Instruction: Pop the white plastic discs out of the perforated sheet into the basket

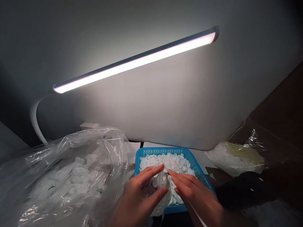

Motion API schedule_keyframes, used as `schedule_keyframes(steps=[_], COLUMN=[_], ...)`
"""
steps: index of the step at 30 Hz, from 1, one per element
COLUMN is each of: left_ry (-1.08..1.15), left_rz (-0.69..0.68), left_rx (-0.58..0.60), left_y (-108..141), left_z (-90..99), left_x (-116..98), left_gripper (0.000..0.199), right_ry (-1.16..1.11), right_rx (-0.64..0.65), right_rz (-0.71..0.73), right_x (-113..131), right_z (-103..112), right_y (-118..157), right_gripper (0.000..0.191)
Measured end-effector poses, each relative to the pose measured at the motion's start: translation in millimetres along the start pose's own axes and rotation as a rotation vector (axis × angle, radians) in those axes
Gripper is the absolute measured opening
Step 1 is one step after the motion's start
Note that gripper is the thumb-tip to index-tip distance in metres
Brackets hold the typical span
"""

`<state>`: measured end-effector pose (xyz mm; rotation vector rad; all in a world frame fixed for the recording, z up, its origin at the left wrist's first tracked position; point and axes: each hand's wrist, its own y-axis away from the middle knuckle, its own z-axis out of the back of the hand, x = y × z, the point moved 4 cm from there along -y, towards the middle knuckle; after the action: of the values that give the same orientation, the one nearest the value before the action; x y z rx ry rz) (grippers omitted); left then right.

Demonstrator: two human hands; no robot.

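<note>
My left hand [142, 192] is curved round a translucent white piece [161, 181] with several round, cap-like shapes on it, thumb and fingers on either side. Whether these are loose caps or part of the piece, I cannot tell. Fingers pressed together, my right hand [195, 192] meets the piece's right side; what its fingertips pinch is hidden. A thin white strip [197, 214] runs down beside that hand. Beneath both hands stands a blue plastic basket [200, 168], filled with small round white caps [176, 162].
A large clear plastic bag [106, 138] of white pieces lies at left. Another clear bag [227, 157] with white pieces and something yellowish sits at right, near a dark object [243, 190]. A lit bar lamp [137, 64] on a bent neck hangs above. A small white box [88, 125] stands behind.
</note>
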<state>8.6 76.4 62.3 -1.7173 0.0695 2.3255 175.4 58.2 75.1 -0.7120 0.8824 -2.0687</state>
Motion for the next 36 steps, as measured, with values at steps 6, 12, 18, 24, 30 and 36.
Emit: schedule_keyframes(steps=[6,12,18,24,30,36], left_ry=[-0.015,-0.056,-0.012,-0.005,0.004,-0.001], left_rz=[-0.028,0.004,0.039,0.017,0.001,0.0], left_rx=[0.0,-0.022,-0.096,-0.12,-0.095,-0.09], left_y=[0.2,0.6,-0.4,0.7,1.1,0.4], left_z=[1.7,4.8,13.7,15.3,13.7,12.7], left_x=[-6.7,-2.7,0.4,-4.6,-5.0,-6.0], left_gripper=[0.043,0.043,0.041,0.037,0.038,0.037], right_ry=[-0.006,0.196,0.294,0.075,-0.146,-0.208], right_rx=[-0.094,-0.155,-0.101,0.074,0.064,0.072], right_rz=[-0.143,-0.248,-0.352,-0.341,-0.337,-0.323], right_x=[4.9,-1.9,-24.7,-22.3,-8.4,-9.0], right_z=[2.8,22.6,35.4,16.3,14.6,6.2], right_y=[-2.6,1.6,5.3,-0.8,-7.3,-6.1], right_gripper=[0.031,0.028,0.022,0.015,0.017,0.018])
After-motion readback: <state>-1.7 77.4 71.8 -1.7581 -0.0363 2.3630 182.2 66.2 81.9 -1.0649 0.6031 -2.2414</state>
